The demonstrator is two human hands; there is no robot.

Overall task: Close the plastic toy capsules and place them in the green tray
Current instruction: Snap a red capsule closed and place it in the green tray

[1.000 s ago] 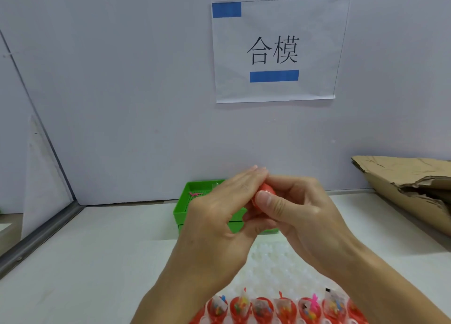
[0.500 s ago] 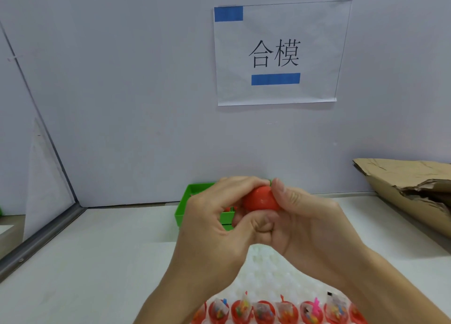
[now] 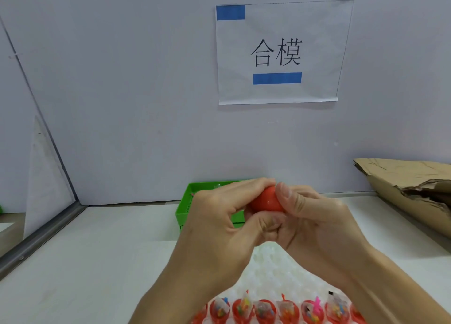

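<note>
from the head view i see both hands raised together over the white tabletop (image 3: 97,250), with a red capsule (image 3: 266,202) squeezed between them. my left hand (image 3: 219,226) curls its fingers over the top of the capsule and its thumb tucks in underneath, so those fingers are grasping the capsule. my right hand (image 3: 314,221) grasps it from the other side, thumb laid against the capsule's right face and the other fingers wrapped behind and below. i cannot tell whether the two halves are fully seated, since the hands cover the seam. the capsule sits in the air just in front of the green tray (image 3: 185,209), which rests on the tabletop against the back wall, partly hidden by the left hand. near the bottom edge, a white bumpy holder (image 3: 273,270) carries a row of open red halves (image 3: 264,310) with small bagged toys inside. a crumpled cardboard piece (image 3: 405,189) lies at the right, and a paper sign (image 3: 278,52) hangs on the wall.
</note>
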